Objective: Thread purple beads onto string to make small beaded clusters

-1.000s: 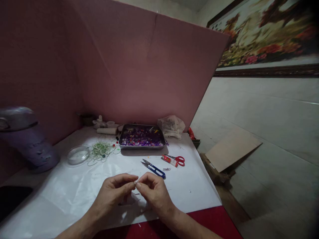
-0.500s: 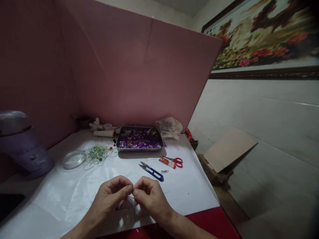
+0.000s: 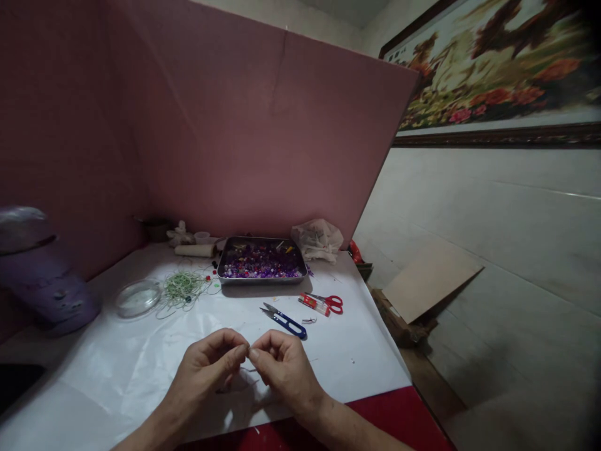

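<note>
My left hand (image 3: 213, 360) and my right hand (image 3: 284, 363) meet fingertip to fingertip above the white sheet (image 3: 154, 366). Each is closed in a pinch of thumb and forefinger; whatever lies between the tips is too small to make out. A short thin strand shows just below the fingers, though I cannot tell whether it is held. Just beyond my right hand lie blue thread snips (image 3: 286, 321), blades pointing up and left. Close to them are a small metal piece (image 3: 308, 321), a red lighter (image 3: 313, 304) and red-handled scissors (image 3: 334, 304).
A metal tray (image 3: 263, 281) of mostly purple beads stands at the back, beside a crumpled plastic bag (image 3: 318, 240). Left of it are a tangle of green cord (image 3: 183, 288), a clear round dish (image 3: 138, 299), a white roll (image 3: 195, 250) and a purple bottle (image 3: 51, 282).
My view has shifted slightly, moving the whole scene a little left in the picture. Both hands stay pinched together; the pale bit glimpsed between the fingertips earlier is now hidden.
</note>
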A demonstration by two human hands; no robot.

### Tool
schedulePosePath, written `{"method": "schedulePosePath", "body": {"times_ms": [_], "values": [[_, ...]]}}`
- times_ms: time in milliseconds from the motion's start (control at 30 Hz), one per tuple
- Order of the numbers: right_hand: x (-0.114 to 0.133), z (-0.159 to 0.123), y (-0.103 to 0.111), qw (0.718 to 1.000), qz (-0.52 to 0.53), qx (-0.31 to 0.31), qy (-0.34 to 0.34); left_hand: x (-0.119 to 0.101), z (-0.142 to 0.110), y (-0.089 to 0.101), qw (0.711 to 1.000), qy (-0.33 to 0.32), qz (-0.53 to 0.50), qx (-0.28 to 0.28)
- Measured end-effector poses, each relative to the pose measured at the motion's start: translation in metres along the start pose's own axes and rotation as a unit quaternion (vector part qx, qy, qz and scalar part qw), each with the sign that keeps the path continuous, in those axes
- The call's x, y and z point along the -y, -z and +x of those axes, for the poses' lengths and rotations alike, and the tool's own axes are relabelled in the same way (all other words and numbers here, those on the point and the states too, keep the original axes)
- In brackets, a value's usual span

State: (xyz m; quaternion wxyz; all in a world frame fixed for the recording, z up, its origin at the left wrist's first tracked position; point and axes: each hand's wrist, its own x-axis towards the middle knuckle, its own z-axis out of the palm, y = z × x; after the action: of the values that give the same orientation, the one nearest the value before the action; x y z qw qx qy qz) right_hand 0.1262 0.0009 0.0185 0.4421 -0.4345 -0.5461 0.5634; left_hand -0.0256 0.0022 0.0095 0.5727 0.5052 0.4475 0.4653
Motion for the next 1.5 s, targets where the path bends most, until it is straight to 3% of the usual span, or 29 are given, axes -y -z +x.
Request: {"method": "schedulePosePath", "body": {"times_ms": [567, 1033, 1233, 1333, 1500], "values": [[-0.004, 0.002, 0.004, 0.999, 0.014, -0.043, 0.018, 0.0, -0.001, -0.004, 0.997, 0.019, -0.073, -0.02], [-0.001, -0.001, 0.0, 1.0, -0.003, -0.026, 0.011, -0.001, -0.001, -0.001, 1.0, 0.025, -0.01, -0.016], [-0.005, -0.001, -0.001, 0.999, -0.01, -0.031, 0.022, 0.003, 0.0, -0.001, 0.999, 0.005, 0.028, -0.02], [-0.008, -0.001, -0.002, 0.997, 0.0, -0.055, 0.052, 0.0, 0.0, 0.0, 0.998, -0.02, 0.014, -0.051], [-0.015, 0.005, -0.002, 0.988, -0.022, -0.115, 0.098, -0.029, 0.005, 0.006, 0.986, -0.094, 0.1, -0.099]]}}
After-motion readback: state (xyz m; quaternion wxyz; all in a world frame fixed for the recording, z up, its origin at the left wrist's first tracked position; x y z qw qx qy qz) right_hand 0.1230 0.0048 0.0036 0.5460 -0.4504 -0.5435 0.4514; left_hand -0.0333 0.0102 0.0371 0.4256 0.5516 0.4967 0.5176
